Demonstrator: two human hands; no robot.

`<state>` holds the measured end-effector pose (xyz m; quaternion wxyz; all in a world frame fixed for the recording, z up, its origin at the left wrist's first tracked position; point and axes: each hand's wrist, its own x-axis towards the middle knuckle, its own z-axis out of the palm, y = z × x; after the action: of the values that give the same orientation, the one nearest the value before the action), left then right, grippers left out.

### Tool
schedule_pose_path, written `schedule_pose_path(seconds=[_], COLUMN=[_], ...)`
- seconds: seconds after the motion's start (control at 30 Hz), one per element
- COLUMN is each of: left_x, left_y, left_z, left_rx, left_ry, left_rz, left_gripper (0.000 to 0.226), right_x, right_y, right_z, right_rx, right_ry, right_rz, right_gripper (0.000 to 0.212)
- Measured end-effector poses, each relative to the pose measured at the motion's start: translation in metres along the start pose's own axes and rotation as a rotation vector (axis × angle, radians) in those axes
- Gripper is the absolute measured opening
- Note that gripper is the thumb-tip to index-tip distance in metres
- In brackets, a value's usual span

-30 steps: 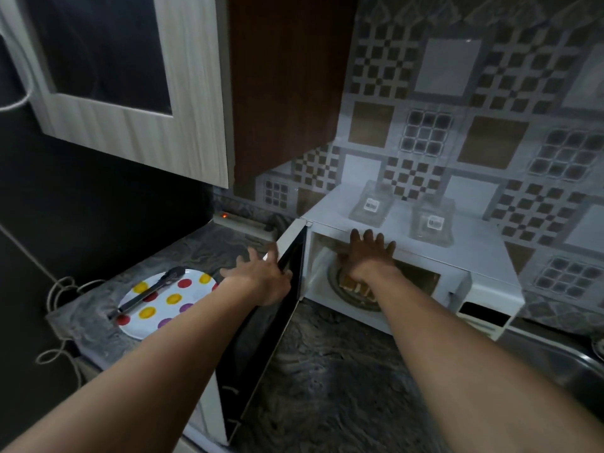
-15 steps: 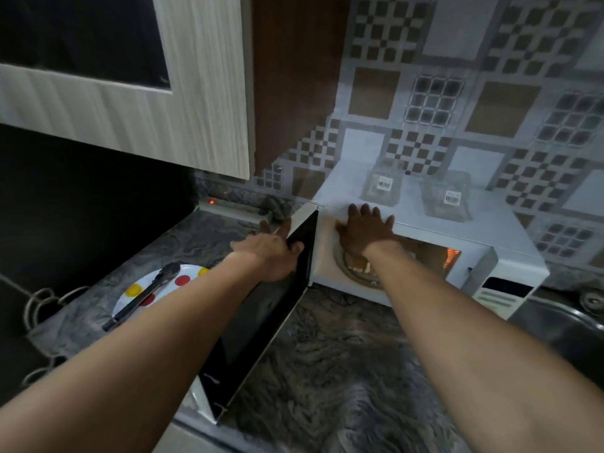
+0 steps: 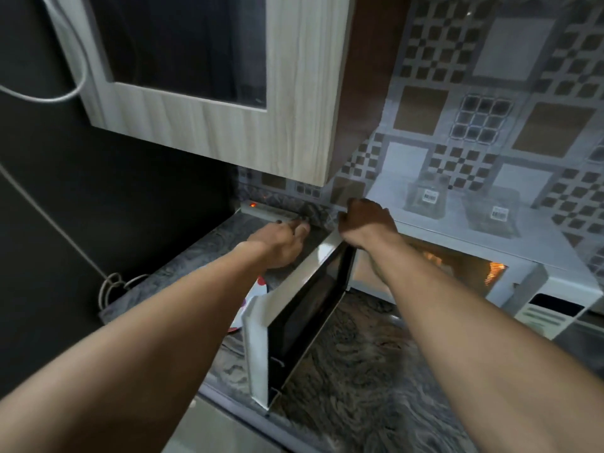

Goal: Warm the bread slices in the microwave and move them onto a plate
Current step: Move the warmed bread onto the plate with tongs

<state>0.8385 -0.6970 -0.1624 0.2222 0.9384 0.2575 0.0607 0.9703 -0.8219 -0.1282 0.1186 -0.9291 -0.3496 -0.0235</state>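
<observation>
The white microwave (image 3: 552,289) stands on the counter with its door (image 3: 294,318) swung open toward me and its cavity (image 3: 457,263) lit orange. No bread slice is clearly visible. My right hand (image 3: 366,223) hovers above the door's top edge near the hinge, fingers curled downward, and anything it holds is hidden beneath it. My left hand (image 3: 277,243) is left of the door, over the counter, fingers loosely extended toward the back wall. Only a sliver of the white spotted plate (image 3: 258,289) shows between my left forearm and the door.
Two clear containers (image 3: 428,196) (image 3: 498,212) sit on top of the microwave. A power strip with a red light (image 3: 253,204) lies along the back wall. A wall cabinet (image 3: 212,119) hangs low overhead. Coiled cable (image 3: 112,286) rests at the counter's left end.
My right hand has come out of the microwave cavity and moved left, above the door's top edge. My left hand has left the door edge and moved to its left side.
</observation>
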Motion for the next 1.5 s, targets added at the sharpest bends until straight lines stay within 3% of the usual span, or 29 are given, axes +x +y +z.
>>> schedule_pose_path(seconds=[0.27,0.47,0.7,0.87,1.03,1.2,1.37,1.5], left_x=[-0.006,0.005,0.026,0.036,0.052,0.067,0.079,0.08], left_y=[-0.131,-0.226,-0.318,-0.35,-0.377,-0.388,-0.386,-0.383], left_z=[-0.025,-0.03,-0.006,0.017,0.049,0.071,0.076,0.077], left_rx=[0.043,0.029,0.015,0.06,0.05,0.058,-0.027,-0.141], left_ry=[0.05,0.005,-0.099,-0.127,-0.18,-0.107,-0.05,-0.078], left_rz=[-0.085,-0.018,-0.022,0.04,-0.018,-0.093,-0.157,-0.23], left_gripper=[0.055,0.05,0.053,0.051,0.058,0.055,0.023,0.022], right_x=[0.002,0.004,0.007,0.002,0.001,0.0,-0.004,-0.002], right_y=[-0.106,-0.176,-0.233,-0.239,-0.226,-0.21,-0.199,-0.197], right_z=[0.013,0.045,0.126,0.192,0.244,0.277,0.297,0.304], right_rx=[0.052,0.021,0.042,0.107,0.171,0.192,0.204,0.258], right_ry=[-0.121,-0.132,-0.134,-0.136,-0.138,-0.187,-0.239,-0.201], right_rz=[0.056,0.111,0.247,0.291,0.396,0.522,0.643,0.683], right_gripper=[0.046,0.032,0.055,0.058,0.055,0.059,0.056,0.048])
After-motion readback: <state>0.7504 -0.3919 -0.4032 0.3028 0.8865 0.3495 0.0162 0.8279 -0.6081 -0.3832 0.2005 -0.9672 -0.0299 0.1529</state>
